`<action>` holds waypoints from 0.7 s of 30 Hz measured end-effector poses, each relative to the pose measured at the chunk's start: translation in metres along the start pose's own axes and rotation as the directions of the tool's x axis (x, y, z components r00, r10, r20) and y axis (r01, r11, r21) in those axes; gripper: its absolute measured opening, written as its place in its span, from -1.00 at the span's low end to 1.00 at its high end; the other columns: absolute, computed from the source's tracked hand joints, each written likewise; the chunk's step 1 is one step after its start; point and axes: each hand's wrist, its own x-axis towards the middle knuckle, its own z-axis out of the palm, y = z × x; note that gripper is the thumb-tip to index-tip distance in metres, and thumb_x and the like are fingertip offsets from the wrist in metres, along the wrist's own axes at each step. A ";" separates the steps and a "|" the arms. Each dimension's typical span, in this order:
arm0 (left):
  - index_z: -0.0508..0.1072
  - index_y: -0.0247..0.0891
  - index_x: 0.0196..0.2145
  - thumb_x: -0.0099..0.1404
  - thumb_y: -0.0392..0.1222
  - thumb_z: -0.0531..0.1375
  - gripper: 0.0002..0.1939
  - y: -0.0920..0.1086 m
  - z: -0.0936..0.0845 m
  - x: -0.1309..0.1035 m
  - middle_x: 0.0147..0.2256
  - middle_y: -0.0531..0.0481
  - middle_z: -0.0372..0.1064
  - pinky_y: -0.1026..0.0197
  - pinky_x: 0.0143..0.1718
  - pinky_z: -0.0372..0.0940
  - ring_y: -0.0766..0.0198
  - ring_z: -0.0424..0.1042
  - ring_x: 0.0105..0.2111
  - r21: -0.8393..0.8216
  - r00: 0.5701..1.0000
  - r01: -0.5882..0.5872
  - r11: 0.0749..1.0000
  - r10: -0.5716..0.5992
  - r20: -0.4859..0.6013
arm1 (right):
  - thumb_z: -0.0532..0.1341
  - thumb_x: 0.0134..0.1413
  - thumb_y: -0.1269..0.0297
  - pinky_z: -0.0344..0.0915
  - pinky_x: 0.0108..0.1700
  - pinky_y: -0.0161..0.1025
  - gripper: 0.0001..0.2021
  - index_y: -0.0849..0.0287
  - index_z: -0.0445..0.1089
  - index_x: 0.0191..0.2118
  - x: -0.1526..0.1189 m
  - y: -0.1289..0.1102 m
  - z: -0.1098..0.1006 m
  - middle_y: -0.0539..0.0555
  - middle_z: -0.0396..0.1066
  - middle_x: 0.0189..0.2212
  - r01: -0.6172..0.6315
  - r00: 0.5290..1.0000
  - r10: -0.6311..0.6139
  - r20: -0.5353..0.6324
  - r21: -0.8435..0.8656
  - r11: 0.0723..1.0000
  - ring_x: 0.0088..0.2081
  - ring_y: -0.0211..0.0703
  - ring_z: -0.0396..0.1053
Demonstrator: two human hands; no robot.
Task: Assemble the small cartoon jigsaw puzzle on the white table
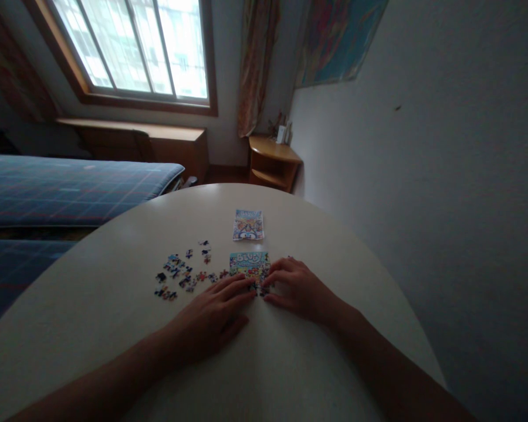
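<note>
A jigsaw puzzle (249, 259), with its upper part joined and the word "Bluey" across the top, lies on the white table (317, 363). My left hand (217, 308) rests palm down at its lower left, fingers stretched out and fingertips touching the lower edge. At the lower right, my right hand (297, 290) has curled fingers, with thumb and forefinger around a small dark puzzle piece (263, 289). My fingers hide part of the puzzle. Loose puzzle pieces (175, 266) lie scattered to the left, a few reaching close to my left hand.
Beyond the puzzle lies a printed picture sheet (248, 224) with a similar design. A bed with a blue plaid mattress (70, 190) stands left of the round table. A wall (422, 176) runs along the right, and a wooden corner shelf (275, 151) stands behind.
</note>
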 end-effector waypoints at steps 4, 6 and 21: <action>0.30 -0.14 0.22 0.39 -0.24 0.11 -0.55 -0.001 0.000 0.000 0.29 -0.07 0.16 -0.13 0.28 0.13 0.02 0.10 0.30 0.012 1.000 -0.003 1.000 0.003 0.004 | 0.39 0.04 0.24 0.25 0.06 -0.05 -0.83 0.02 0.51 -0.20 -0.003 0.003 -0.003 0.07 0.44 -0.14 0.006 1.000 -0.006 0.015 0.017 1.000 -0.07 -0.08 0.38; 0.29 -0.13 0.23 0.39 -0.24 0.12 -0.54 -0.001 0.001 0.000 0.29 -0.07 0.15 -0.13 0.28 0.13 0.03 0.09 0.30 0.000 1.000 -0.006 1.000 0.006 0.002 | 0.39 0.04 0.25 0.25 0.06 -0.05 -0.84 0.02 0.52 -0.20 -0.004 0.005 -0.006 0.07 0.44 -0.14 0.006 1.000 -0.007 0.022 0.025 1.000 -0.07 -0.09 0.38; 0.30 -0.14 0.22 0.38 -0.26 0.11 -0.54 -0.001 0.000 0.000 0.29 -0.07 0.15 -0.12 0.29 0.13 0.04 0.09 0.30 -0.003 1.000 -0.003 1.000 0.003 -0.010 | 0.40 0.00 0.26 0.26 0.05 -0.04 -0.79 0.06 0.49 -0.19 -0.004 0.004 -0.012 0.10 0.45 -0.13 -0.009 0.999 0.008 0.040 0.021 1.000 -0.05 -0.05 0.37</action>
